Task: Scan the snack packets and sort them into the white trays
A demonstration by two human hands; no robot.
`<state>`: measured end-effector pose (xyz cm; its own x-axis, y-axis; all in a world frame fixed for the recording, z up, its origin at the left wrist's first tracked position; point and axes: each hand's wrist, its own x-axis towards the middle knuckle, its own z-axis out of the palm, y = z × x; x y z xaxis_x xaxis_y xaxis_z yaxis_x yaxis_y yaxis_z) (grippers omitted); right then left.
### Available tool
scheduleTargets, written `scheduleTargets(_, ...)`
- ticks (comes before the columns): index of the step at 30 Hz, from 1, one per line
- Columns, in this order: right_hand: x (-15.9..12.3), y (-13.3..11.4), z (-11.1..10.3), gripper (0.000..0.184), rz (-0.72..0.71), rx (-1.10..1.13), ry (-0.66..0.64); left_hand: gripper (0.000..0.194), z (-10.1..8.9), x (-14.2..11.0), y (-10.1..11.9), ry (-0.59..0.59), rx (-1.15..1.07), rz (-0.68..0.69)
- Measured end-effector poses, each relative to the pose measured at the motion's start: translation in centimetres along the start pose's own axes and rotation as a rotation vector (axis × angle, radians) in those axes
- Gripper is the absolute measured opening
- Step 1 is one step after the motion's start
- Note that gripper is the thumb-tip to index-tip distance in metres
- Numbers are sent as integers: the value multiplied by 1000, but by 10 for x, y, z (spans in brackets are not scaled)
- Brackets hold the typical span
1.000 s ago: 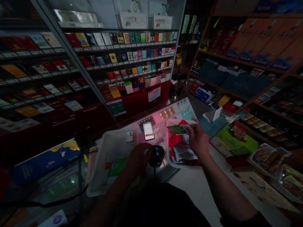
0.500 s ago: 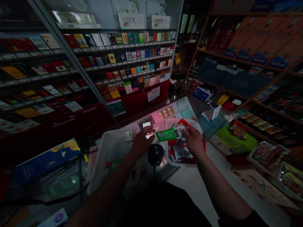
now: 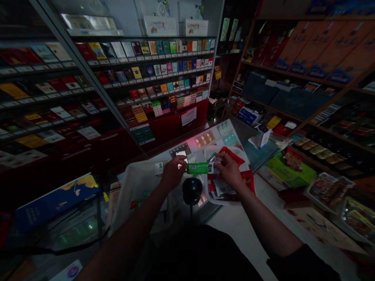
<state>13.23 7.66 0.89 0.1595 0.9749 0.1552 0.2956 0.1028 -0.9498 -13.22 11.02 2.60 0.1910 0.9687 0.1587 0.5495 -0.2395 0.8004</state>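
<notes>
A green snack packet (image 3: 198,168) with a white end is stretched level between my hands. My left hand (image 3: 175,171) pinches its left end, and my right hand (image 3: 230,170) has the white right end between thumb and fingers. Just below the packet stands a black desktop scanner (image 3: 192,190) with a small blue light on top. Partly behind my left fingers lies a phone (image 3: 181,155) with a bright screen. Under my right hand is a white basket (image 3: 208,198) holding red and white packets. A white bin (image 3: 124,195) with a few green packets sits beneath my left forearm.
The glass counter (image 3: 231,127) runs away to the right, with a small folded card stand (image 3: 260,139) on it. Cigarette shelves (image 3: 158,70) face me. At right are a green box (image 3: 295,171) and trays of packaged food (image 3: 325,187); a blue box (image 3: 58,201) lies left.
The green packet has moved left and lies flatter. My left fingers have come onto its left end, while my right hand has shifted left with it.
</notes>
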Motion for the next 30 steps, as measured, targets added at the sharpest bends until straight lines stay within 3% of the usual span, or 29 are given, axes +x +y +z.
scheduleTargets(5, 15, 0, -4, 32, -153, -307, -122, 36, -4, 8, -10, -15, 198, 150)
scheduleTargets(11, 29, -2, -3, 28, -156, -540, -174, 36, 4, 11, -24, -64, 273, 207)
scheduleTargets(22, 25, 7, 0, 24, -116, -545, -209, 17, 19, 5, -44, -100, 301, 193)
scheduleTargets(30, 23, 12, -1, 24, -143, -563, -240, 20, 24, 2, -48, -120, 303, 192)
